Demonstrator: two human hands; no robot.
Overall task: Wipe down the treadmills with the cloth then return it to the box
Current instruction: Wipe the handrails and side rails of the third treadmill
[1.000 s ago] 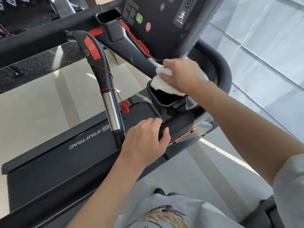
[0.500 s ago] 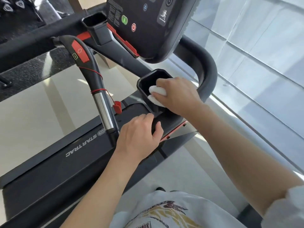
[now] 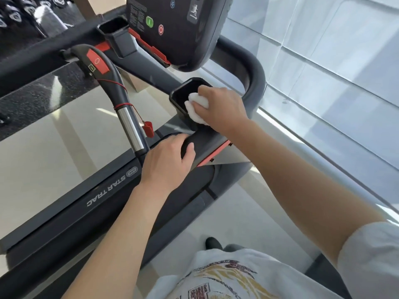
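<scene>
Head view: the right hand [image 3: 220,106] clamps a bunched white cloth [image 3: 195,110] between curled fingers and presses it against the near rim of the right-side cup holder [image 3: 181,93] on the treadmill [image 3: 71,212]. The cloth sits partly over the rim and partly inside the well. The left hand [image 3: 166,162] wraps its fingers and thumb around the end of the black console handrail [image 3: 200,141] just below the cup holder, apparently to steady the body. The two hands are near each other but not touching. The centre grip [image 3: 129,124], with its chrome sensor section and red safety clip [image 3: 148,128], stands to the left of both hands. The console panel [image 3: 172,24] and a second cup holder [image 3: 113,29] lie farther up. Judged status: wiping is under way on this treadmill's right-side console fittings. No surface shows a visible sign of being cleaned or not, so completed coverage cannot be determined. The box is not in view; returning the cloth to it remains outstanding.
</scene>
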